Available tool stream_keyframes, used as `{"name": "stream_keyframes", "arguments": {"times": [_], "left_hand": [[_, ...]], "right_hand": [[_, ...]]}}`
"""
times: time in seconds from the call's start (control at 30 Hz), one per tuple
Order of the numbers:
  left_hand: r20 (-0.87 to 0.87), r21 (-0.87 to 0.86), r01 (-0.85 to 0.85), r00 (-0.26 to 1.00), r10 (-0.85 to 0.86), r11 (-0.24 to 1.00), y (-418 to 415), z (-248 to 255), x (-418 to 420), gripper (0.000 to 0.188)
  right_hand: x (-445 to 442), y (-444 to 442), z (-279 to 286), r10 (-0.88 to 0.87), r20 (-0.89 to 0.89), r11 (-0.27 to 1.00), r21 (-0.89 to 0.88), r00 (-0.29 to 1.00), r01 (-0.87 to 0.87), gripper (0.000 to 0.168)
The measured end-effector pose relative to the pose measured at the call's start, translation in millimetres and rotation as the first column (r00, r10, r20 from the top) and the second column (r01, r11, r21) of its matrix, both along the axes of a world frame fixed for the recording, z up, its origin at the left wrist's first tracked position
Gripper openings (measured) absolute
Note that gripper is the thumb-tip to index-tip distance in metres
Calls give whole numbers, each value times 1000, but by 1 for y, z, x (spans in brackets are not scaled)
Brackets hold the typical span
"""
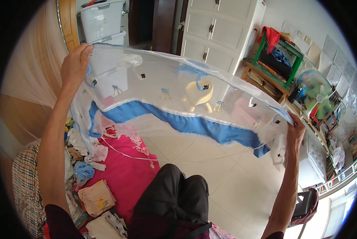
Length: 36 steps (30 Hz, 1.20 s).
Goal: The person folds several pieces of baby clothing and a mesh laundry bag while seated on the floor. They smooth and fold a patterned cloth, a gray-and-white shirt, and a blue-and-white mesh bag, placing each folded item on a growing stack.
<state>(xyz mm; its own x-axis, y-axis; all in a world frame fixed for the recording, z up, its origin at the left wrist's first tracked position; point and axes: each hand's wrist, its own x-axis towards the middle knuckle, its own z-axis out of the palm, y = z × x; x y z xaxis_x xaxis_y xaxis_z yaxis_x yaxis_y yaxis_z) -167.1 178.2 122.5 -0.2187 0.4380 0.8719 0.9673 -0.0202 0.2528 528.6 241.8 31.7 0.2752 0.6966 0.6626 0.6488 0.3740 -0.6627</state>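
Note:
A sheer white mesh cloth (154, 80) hangs stretched between my two hands, with a blue fabric band (190, 122) sewn along its lower part and small animal-like motifs on it. My left hand (75, 64) pinches its upper left corner, raised high. At the far right end, my right hand (295, 127) grips the other upper corner, lower down than the left. A thin white cord (127, 156) dangles below the cloth, over the bed. Through the mesh I can make out a small yellow chair (198, 94).
My legs in dark trousers rest beside a bright pink bedsheet (127, 176). Folded clothes (97, 197) and loose garments (84, 170) lie at left, near a mosquito net (32, 65). A white cabinet (217, 30) stands ahead; a green fan (318, 95) is at right, above pale floor tiles (232, 191).

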Motion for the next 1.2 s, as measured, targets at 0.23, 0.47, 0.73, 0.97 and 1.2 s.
{"name": "stream_keyframes", "arguments": {"times": [0.23,0.47,0.73,0.97,1.2], "left_hand": [[86,-53,57,995,-52,997,-9,-5,-20,44],[158,-22,119,981,-114,993,-11,-13,-34,43],[77,-156,83,994,-72,984,-16,-11,-18,39],[-87,-119,79,992,-90,990,-27,-15,-6,33],[-172,-186,-25,985,-8,982,-30,-19,-7,32]], "right_hand": [[39,13,-17,-126,11,991,-49,992,127,28],[78,35,-43,-99,-118,989,-123,988,84,23],[172,64,-72,-44,-337,975,-221,941,-33,48],[208,93,-105,-111,-337,976,-217,935,38,50],[235,82,-111,-108,-384,971,-239,917,14,49]]}}
